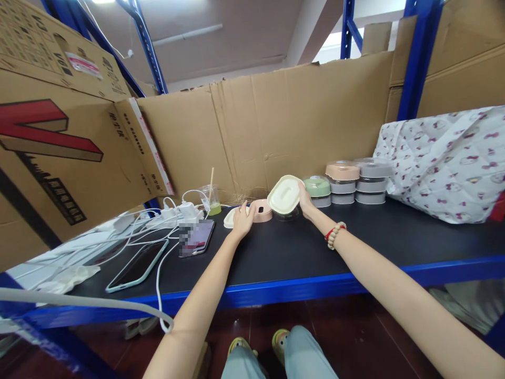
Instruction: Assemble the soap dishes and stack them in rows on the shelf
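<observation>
My right hand (304, 201) grips a cream oval-cornered lid (284, 195) by its right edge and holds it tilted up above the black shelf. Beneath that lid a clear, dark-looking container (287, 215) partly shows. My left hand (243, 220) rests low over the shelf with its fingers apart, overlapping the right end of a cream lid-like piece (229, 218). Just to the right of those fingers lies a pink lid (262, 211) with a dark slot in its middle. Part of the left cream piece is hidden by my hand.
Stacked lidded containers, green (317, 187), pink (342, 171) and grey (371, 184), stand at the right beside a patterned white bag (445, 163). To the left are a cup (215, 208) with a straw, two phones (138, 266), chargers (188, 210) and tangled cables. Cardboard (276, 126) walls the back.
</observation>
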Action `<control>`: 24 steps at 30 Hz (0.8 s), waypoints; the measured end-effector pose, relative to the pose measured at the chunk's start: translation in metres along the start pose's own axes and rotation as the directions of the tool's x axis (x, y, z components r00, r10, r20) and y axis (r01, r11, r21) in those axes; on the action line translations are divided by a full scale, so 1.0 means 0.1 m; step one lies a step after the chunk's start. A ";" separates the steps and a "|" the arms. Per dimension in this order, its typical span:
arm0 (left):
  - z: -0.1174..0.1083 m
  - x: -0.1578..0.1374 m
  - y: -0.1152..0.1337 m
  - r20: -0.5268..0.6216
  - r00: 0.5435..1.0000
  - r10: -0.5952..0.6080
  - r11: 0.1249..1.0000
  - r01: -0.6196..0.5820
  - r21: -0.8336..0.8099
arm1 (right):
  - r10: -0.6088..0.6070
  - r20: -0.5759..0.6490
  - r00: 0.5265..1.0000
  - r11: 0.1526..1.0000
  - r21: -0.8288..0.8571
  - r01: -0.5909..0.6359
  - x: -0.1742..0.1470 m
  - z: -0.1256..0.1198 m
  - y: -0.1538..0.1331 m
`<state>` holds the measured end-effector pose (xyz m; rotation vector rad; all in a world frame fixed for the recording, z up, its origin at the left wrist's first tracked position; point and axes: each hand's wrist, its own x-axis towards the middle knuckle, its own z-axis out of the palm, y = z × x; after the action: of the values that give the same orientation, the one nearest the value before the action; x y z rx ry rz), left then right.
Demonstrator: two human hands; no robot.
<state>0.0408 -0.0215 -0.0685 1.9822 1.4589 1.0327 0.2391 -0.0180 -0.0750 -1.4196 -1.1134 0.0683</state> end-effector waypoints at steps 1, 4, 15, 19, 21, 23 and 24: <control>0.00 0.01 0.03 -0.058 0.998 0.013 0.988 -0.021 -0.153 | -0.009 -0.033 0.999 0.999 0.034 0.011 -0.03 -0.02 -0.07; -0.04 0.00 0.14 -0.036 0.996 -0.079 0.787 0.040 -0.616 | -0.246 -0.126 0.961 0.943 0.199 0.267 -0.19 -0.03 -0.33; -0.17 -0.13 0.22 0.368 0.930 0.010 0.110 0.365 -0.925 | -0.351 0.307 0.884 0.917 0.303 0.259 -0.75 0.26 -0.68; -0.13 -0.17 0.35 0.232 0.972 -0.041 0.089 0.235 -0.968 | -0.089 0.315 0.945 0.959 0.282 -0.004 -0.74 0.24 -0.69; -0.14 -0.18 0.38 0.187 0.980 -0.064 0.099 0.193 -0.976 | -0.027 0.360 0.933 0.956 0.282 -0.081 -0.73 0.27 -0.68; -0.15 -0.18 0.38 0.188 0.978 -0.087 0.137 0.198 -0.970 | -0.010 0.409 0.912 0.942 0.310 -0.129 -0.73 0.32 -0.65; -0.16 -0.18 0.38 0.196 0.976 -0.094 0.155 0.209 -0.965 | -0.010 0.421 0.907 0.933 0.331 -0.143 -0.72 0.36 -0.63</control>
<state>0.0481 -0.0522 -0.0362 0.8035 0.4971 1.2707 0.1428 -0.0523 -0.0741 -1.1385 -1.3194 0.6219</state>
